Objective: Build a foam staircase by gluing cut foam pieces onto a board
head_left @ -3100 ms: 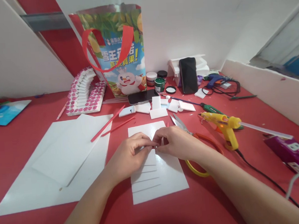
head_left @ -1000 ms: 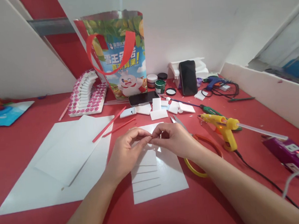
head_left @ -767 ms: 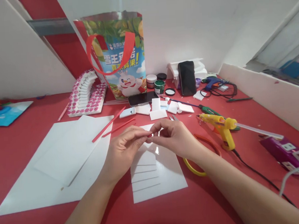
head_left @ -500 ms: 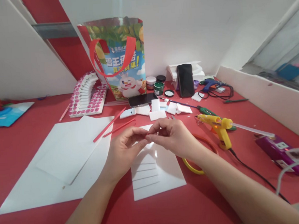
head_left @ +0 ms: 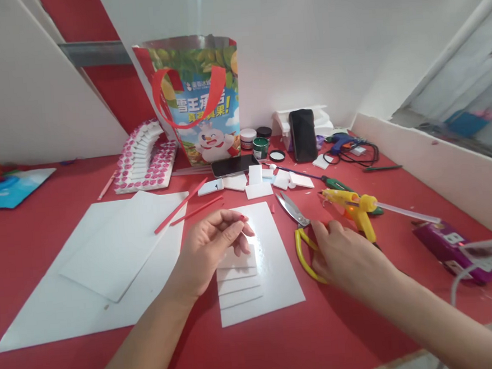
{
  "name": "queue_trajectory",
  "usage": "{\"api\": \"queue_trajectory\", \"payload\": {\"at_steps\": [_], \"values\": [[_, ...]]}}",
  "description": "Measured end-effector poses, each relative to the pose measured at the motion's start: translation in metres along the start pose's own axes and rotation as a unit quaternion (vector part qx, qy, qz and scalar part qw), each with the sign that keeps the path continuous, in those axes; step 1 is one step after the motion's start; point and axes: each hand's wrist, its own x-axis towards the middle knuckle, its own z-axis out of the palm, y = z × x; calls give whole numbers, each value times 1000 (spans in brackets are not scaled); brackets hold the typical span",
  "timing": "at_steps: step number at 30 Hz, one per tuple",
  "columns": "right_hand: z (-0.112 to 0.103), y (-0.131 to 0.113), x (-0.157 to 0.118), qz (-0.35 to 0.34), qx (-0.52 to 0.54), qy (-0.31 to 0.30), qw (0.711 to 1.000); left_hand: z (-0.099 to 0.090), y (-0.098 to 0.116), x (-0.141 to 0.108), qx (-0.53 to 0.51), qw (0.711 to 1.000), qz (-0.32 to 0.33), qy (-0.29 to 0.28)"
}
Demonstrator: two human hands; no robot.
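My left hand [head_left: 216,245] pinches a tiny red piece [head_left: 243,218] between thumb and fingertips, above a white sheet [head_left: 277,266]. Stepped white strips [head_left: 238,286] lie on that sheet. To the right, my right hand [head_left: 339,251] is closed round one handle of the scissors [head_left: 301,223], whose handles are yellow and whose blades point away, slightly parted; some of its fingers are hidden. A small red bit [head_left: 273,208] lies left of the blades. Two red sticks [head_left: 180,206] rest left of my left hand, one across larger white boards [head_left: 112,261].
A yellow glue gun [head_left: 352,202] lies beyond my right hand, near a purple box [head_left: 455,251]. Farther back are small white pieces [head_left: 259,191], a phone [head_left: 236,164], paint jars [head_left: 261,148], a printed bag [head_left: 207,108] and a white-and-pink model [head_left: 143,158].
My right hand has parted from my left, moved right and down, and taken hold of the scissors. My left hand stays in place with the red piece.
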Motion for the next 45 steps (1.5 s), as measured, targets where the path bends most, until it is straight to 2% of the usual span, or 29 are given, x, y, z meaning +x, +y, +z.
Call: {"api": "queue_trajectory", "payload": {"at_steps": [4,8,12,14,16,19,21,26,30,32,35,37,39,42,45], "values": [[-6,-5,7,86,8,-89,992,2,3,-2,-58,998,-37,-11],[-11,7,7,79,67,-110,988,2,3,-2,-89,995,-40,-12],[-5,21,-2,63,212,-32,975,0,4,-1,-114,992,-48,2],[-5,23,-5,50,329,13,943,-1,5,0,-129,989,-66,9],[-8,20,-7,34,439,52,896,0,4,0,-139,987,-83,15],[-15,13,-8,12,517,87,851,1,3,1,-141,986,-86,21],[-18,10,-8,-7,519,88,850,2,2,2,-142,986,-82,22],[-20,4,-10,-33,439,81,894,1,3,2,-153,984,-93,19],[-15,-8,-9,-27,447,96,889,1,4,2,-161,979,-123,31],[-12,-14,-7,-18,485,109,867,2,3,2,-161,978,-128,37],[-13,-23,0,-16,589,110,800,4,3,2,-147,980,-128,45],[-16,-29,6,-27,651,85,754,6,3,1,-145,980,-132,45],[-20,-37,12,-43,691,56,720,8,2,0,-151,978,-135,41],[-22,-46,20,-56,716,37,694,10,1,-1,-149,979,-133,40],[-19,-52,25,-63,721,43,689,11,1,-3,-129,981,-136,42]]}}
